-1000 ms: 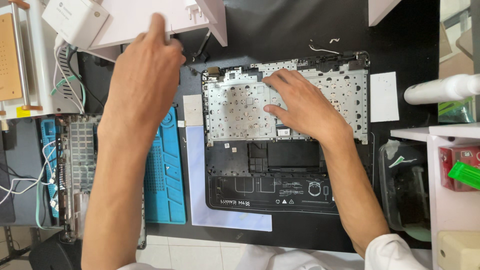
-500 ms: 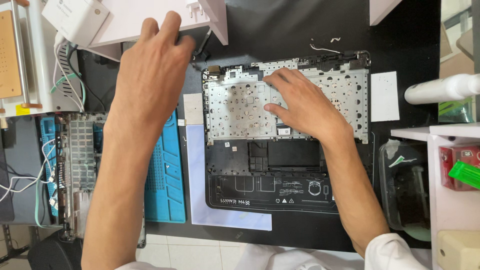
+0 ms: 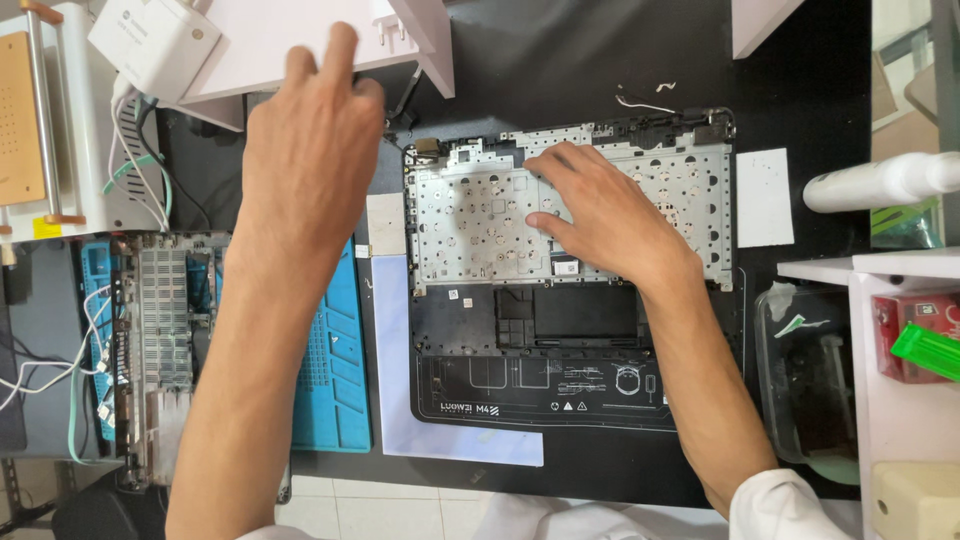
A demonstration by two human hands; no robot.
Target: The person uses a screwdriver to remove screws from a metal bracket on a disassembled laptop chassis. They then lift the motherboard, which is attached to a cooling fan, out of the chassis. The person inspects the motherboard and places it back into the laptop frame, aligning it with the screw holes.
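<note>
**Laptop palmrest w/ keyboard backplate, both hands busy**

Laptop palmrest assembly (image 3: 570,340) lies inside-up at centre of the black work mat (image 3: 560,60), perforated metal keyboard backplate (image 3: 470,220) facing the camera, black trackpad/battery bay below it. Right hand (image 3: 600,215) rests flat on the backplate, fingers spread apart & pressing near its top edge; it grips nothing, prob. steadying the part so it won't slide. Left hand (image 3: 310,150) hovers over the mat's upper left, fingers loosely open w/ tips up by a white angled stand (image 3: 310,45); empty as far as I can see, though underside is hidden.

Surroundings: blue silicone repair mat (image 3: 335,370) just left of the palmrest, partly under the left forearm. Further left, a stripped laptop chassis (image 3: 160,350) w/ loose wires. White power adapter (image 3: 155,40) top left. Right side: white shelf unit (image 3: 900,400) holding a red box & green item, a clear plastic tub (image 3: 800,380) beside it, white tube (image 3: 880,180) lying above. Small white card (image 3: 763,198) next to the palmrest. Tiled floor shows along the bench's near edge.
</note>
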